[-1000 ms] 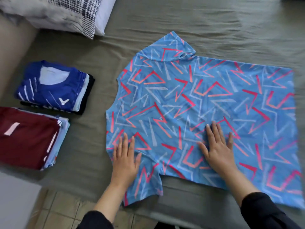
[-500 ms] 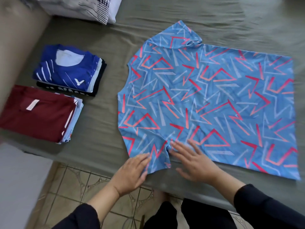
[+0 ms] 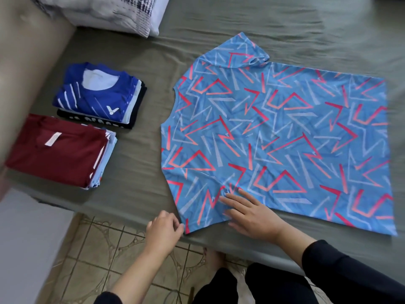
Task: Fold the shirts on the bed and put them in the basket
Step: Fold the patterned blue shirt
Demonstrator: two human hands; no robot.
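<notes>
Light-blue fabric with red and pale zigzag marks covers the middle of the bed (image 3: 219, 23) — one patterned shirt (image 3: 278, 137) spread flat on the olive-grey sheet, its neck end toward the left, its hem toward the right, one short sleeve pointing to the far side and the other lying at the near edge of the mattress. The right hand (image 3: 252, 212) rests palm down on that near sleeve, fingers straight and spread, pressing the cloth where the sleeve joins the body; its grip is wide and holds nothing. The left hand (image 3: 164, 229) sits at the bed's edge with its fingers curled at the sleeve's cuff corner; they touch the cloth, but whether they pinch it or only brush it I cannot tell. Both forearms come out of dark sleeves.

Well apart to the left lie two stacks of folded shirts. The farther one is topped by a royal-blue shirt (image 3: 96, 95) with white streaks and a small white logo, over darker pieces. The nearer stack has a maroon shirt (image 3: 57, 150) on top, a white label showing at its collar, with pale blue layers beneath. A white and dark-printed pillow (image 3: 114, 14) lies at the far left corner. Patterned floor tiles (image 3: 105, 249) show below the bed.
</notes>
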